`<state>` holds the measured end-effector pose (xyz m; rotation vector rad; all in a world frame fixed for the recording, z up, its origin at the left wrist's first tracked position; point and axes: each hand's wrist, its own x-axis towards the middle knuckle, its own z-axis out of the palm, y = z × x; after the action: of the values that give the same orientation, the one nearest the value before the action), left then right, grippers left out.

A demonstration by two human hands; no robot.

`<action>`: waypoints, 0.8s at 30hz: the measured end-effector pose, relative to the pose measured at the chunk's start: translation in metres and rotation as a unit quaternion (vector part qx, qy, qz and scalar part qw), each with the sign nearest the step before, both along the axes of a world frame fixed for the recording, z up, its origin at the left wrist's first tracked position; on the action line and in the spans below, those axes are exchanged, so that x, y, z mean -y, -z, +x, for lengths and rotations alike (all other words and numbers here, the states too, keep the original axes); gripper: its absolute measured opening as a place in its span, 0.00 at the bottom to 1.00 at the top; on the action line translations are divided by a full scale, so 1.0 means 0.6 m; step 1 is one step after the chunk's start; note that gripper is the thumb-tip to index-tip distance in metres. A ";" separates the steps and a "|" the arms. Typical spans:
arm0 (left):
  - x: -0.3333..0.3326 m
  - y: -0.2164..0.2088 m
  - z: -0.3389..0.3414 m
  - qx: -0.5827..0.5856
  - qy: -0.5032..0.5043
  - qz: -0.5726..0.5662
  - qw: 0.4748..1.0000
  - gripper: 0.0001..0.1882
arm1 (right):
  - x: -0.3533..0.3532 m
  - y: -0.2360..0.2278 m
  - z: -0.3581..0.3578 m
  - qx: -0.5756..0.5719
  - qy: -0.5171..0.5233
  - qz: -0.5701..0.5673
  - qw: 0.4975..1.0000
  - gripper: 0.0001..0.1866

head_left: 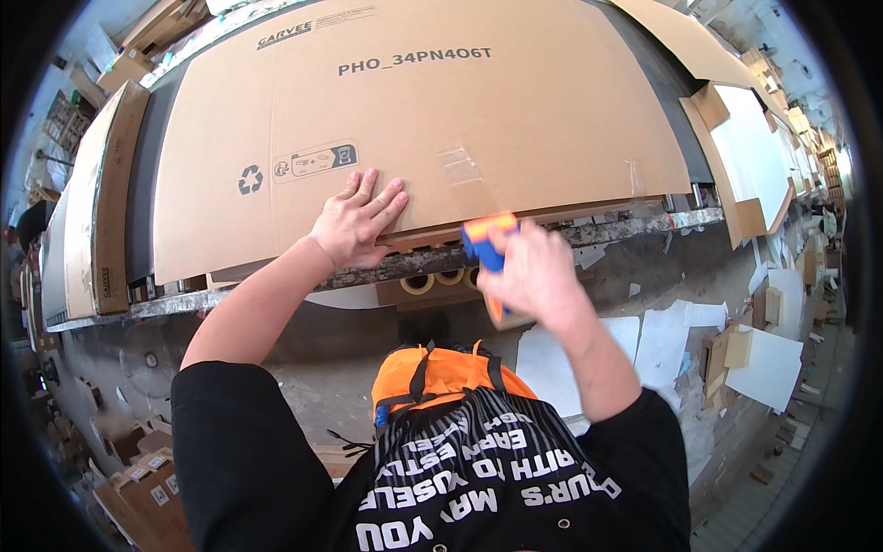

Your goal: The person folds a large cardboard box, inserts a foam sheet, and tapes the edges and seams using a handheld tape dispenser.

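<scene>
A large flat cardboard box (368, 120) lies before me on a conveyor with a worn metal edge. My left hand (354, 221) rests on the box near its front edge, fingers spread and pressing down. In my right hand (538, 271) is a blue and orange tape dispenser (487, 239), held at the front edge of the box. Just above it, a strip of clear tape (464, 170) is stuck to the top of the box and runs toward the edge. Farther right, a shorter piece of tape (635, 175) also sits near the edge.
Tape rolls (418, 283) lie under the conveyor edge (644, 225). Another box (101, 202) stands at the left, and an opened carton with white panels (750, 147) at the right. White sheets (662, 340) and scraps cover the floor at right. Stacked cartons (147, 492) stand at lower left.
</scene>
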<state>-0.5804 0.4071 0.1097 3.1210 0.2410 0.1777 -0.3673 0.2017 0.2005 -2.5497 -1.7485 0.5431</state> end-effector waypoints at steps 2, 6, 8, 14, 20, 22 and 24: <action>-0.001 -0.004 0.008 0.007 0.012 0.001 1.000 0.49 | 0.060 0.051 -0.025 -0.027 0.029 -0.055 0.998 0.25; 0.001 -0.005 0.017 0.009 0.026 0.000 1.000 0.47 | 0.026 0.119 -0.041 -0.078 0.091 -0.007 0.993 0.24; 0.002 -0.003 0.015 0.029 0.036 -0.003 0.999 0.48 | -0.029 0.093 -0.039 -0.058 0.076 -0.053 0.994 0.16; -0.005 -0.007 -0.004 0.002 0.021 0.003 1.000 0.50 | -0.088 0.141 -0.087 -0.041 -0.013 -0.175 0.984 0.17; -0.044 -0.046 -0.111 -0.060 -0.072 -0.007 0.996 0.55 | -0.018 0.152 -0.165 -0.063 0.178 -0.028 0.982 0.25; -0.088 -0.080 -0.236 -0.154 -0.143 0.017 0.977 0.57 | 0.042 0.170 -0.190 -0.031 0.228 0.053 0.972 0.29; -0.145 -0.047 -0.389 -0.108 -0.123 0.018 0.986 0.57 | 0.071 0.152 -0.236 -0.038 0.285 0.073 0.955 0.30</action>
<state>-0.8139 0.4939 0.1382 3.1346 0.6315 -0.1585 -0.5086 0.1591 0.1092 -2.6953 -0.9100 0.4503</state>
